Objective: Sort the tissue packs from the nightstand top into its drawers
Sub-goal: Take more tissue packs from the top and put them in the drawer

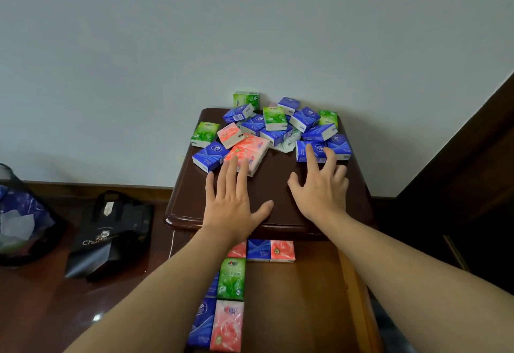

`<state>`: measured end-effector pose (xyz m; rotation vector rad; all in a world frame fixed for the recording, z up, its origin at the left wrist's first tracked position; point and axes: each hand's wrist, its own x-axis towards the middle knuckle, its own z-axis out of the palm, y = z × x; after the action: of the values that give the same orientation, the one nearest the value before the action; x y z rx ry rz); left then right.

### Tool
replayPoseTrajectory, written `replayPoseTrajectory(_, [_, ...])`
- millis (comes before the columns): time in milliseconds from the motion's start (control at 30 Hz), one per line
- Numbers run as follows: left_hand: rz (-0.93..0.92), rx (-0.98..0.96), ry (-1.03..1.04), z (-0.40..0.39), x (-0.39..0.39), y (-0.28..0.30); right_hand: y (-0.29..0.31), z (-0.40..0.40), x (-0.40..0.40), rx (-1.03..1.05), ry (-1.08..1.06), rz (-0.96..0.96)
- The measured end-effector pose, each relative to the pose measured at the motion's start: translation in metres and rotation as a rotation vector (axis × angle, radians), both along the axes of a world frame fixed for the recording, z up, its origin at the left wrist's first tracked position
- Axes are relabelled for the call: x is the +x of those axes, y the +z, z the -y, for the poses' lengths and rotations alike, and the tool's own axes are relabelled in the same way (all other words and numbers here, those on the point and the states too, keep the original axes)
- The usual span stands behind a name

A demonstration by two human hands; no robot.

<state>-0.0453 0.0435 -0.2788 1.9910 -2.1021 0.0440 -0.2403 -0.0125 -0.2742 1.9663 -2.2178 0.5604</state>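
Several blue, green and pink tissue packs lie heaped at the back of the dark wooden nightstand. My left hand hovers flat and empty over the top, its fingertips at a pink pack. My right hand is spread and empty, its fingertips touching a blue pack. Below the top, the pulled-out drawer holds several packs, among them a green pack, a blue one and a pink one. My left forearm hides part of the drawer.
A black tote bag lies on the wood floor left of the nightstand. Farther left stands a dark mesh bin with a blue liner. Dark wooden furniture rises at the right. A pale wall is behind.
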Motion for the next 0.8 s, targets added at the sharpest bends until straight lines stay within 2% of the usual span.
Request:
replayPoseTrajectory(167, [-0.030, -0.026, 0.044, 0.021, -0.004, -0.002, -0.003, 0.001, -0.002, -0.031, -0.025, 0.016])
replayPoseTrajectory(333, [-0.126, -0.207, -0.001, 0.015, -0.003, -0.002, -0.003, -0.001, -0.004, -0.157, 0.043, 0.130])
replayPoseTrajectory(433, [-0.183, -0.251, -0.015, 0.012, -0.002, -0.001, -0.004, -0.001, -0.004, -0.163, 0.026, 0.183])
replayPoseTrajectory(633, [-0.257, -0.159, -0.082, 0.009, 0.002, 0.003, -0.006, 0.004, -0.006, -0.082, -0.035, 0.125])
replayPoseTrajectory(800, [-0.318, -0.093, -0.075, -0.022, -0.001, 0.005, 0.003, 0.001, -0.008, -0.004, 0.045, 0.217])
